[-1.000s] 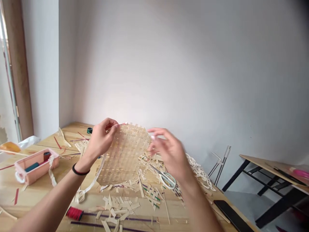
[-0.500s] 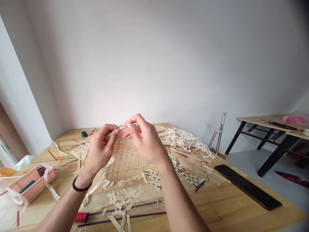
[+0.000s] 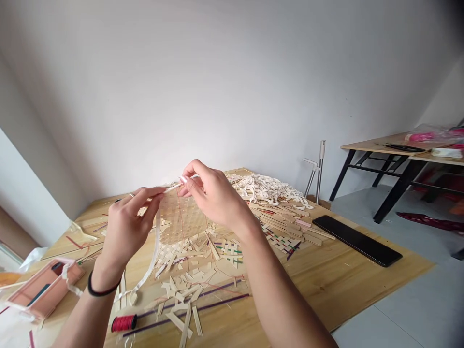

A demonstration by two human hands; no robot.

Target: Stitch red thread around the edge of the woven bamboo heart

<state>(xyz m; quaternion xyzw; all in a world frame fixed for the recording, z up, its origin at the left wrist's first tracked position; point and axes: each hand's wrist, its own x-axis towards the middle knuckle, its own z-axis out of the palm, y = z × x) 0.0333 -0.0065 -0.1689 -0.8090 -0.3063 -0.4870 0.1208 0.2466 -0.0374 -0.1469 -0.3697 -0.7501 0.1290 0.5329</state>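
My left hand (image 3: 132, 222) is closed in a pinch on a white ribbon (image 3: 170, 189) that runs along the top edge of a thin, pale woven sheet (image 3: 183, 217). The sheet hangs beneath my hands. From my left hand the loose tail of the ribbon drops to the table. My right hand (image 3: 208, 191) has its thumb and finger pinched at the other end of the same ribboned edge; whether a needle is in those fingers is too small to tell. A red thread (image 3: 180, 212) dangles in front of the sheet.
On the wooden table (image 3: 319, 290) lie cut strips (image 3: 186, 309), a red thread spool (image 3: 123, 323), a pink basket (image 3: 47, 295), a checkered woven piece (image 3: 282, 241), a heap of white ribbon (image 3: 271, 188) and a long black object (image 3: 357, 240). Another table (image 3: 384, 145) stands at right.
My left hand has moved left, away from my right hand, so more of the white edge shows between them. The camera view has shifted and tilted slightly.
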